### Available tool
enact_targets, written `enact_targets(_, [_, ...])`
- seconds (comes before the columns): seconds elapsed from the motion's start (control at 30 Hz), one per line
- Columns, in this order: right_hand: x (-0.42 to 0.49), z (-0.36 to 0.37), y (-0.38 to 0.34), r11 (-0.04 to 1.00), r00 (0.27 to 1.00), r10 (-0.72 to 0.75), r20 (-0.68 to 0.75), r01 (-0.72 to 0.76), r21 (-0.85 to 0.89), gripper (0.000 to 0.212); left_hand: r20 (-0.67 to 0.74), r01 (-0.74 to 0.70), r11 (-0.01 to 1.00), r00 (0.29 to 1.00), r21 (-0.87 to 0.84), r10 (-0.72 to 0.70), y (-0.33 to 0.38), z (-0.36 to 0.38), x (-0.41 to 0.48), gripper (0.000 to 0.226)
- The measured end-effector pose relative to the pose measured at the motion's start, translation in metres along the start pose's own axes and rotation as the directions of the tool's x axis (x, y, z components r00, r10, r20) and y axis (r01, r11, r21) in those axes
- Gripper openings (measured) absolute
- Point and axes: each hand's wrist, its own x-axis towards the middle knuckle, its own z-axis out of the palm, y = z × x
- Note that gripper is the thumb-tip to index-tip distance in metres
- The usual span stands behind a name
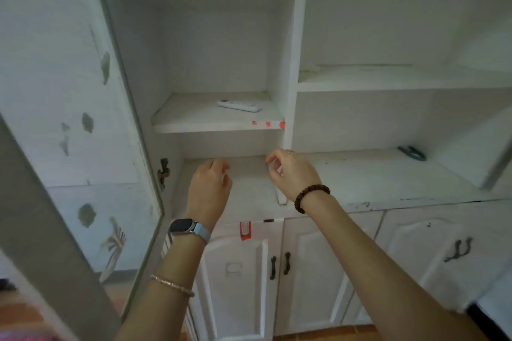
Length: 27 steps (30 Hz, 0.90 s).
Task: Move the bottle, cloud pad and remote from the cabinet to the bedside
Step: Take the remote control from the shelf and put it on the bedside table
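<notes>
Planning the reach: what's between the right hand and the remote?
In the head view, only the front edge of the shelf that the remote lies on, above the right hand. No loose object between.

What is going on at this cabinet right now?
A person stands at an open white cabinet with both hands raised in front of its lower compartment. The left hand and the right hand hold nothing, and their fingers are loosely curled. The white remote lies untouched on the shelf just above them. The task's other two items are not in view.
</notes>
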Motion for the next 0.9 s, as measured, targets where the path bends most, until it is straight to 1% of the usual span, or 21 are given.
enact_targets(0.13, [0.043,-0.014,0.000,0.998,0.998,-0.042,-0.055,0.045,0.045,0.020,-0.057,-0.029,0.999,0.998,0.031,0.031,-0.004,0.000,0.035,0.014])
enact_targets(0.23, [0.074,-0.024,-0.003,0.992,0.994,-0.073,-0.077,0.080,0.095,0.021,-0.088,-0.023,0.999,0.996,0.047,0.027,-0.007,0.001,0.062,0.015])
enact_targets(0.33, [0.108,-0.031,-0.005,0.983,0.993,-0.099,-0.060,0.107,0.147,0.023,-0.096,-0.046,0.995,0.994,0.092,0.055,-0.008,0.003,0.085,0.016])
enact_targets(0.4, [0.134,-0.033,-0.007,0.980,0.994,-0.109,-0.017,0.110,0.166,0.030,-0.105,-0.052,0.990,0.992,0.128,0.065,-0.009,0.004,0.098,0.016])
enact_targets(0.53, [0.187,-0.025,-0.010,0.991,0.988,-0.095,0.122,0.082,0.109,0.047,-0.124,-0.042,0.980,0.990,0.196,0.068,-0.016,0.006,0.122,0.015])
enact_targets(0.63, [0.221,-0.008,-0.008,0.998,0.976,-0.062,0.210,0.058,0.025,0.052,-0.120,-0.019,0.974,0.992,0.224,0.047,-0.025,0.006,0.133,0.017])
enact_targets(0.77, [0.252,0.020,-0.003,0.997,0.968,-0.041,0.246,0.056,-0.054,0.051,-0.144,0.039,0.960,0.990,0.278,0.002,-0.036,0.008,0.139,0.017])
enact_targets(0.9, [0.269,0.039,0.000,0.996,0.974,-0.057,0.221,0.070,-0.052,0.042,-0.130,0.074,0.946,0.991,0.316,-0.034,-0.042,0.013,0.143,0.016])
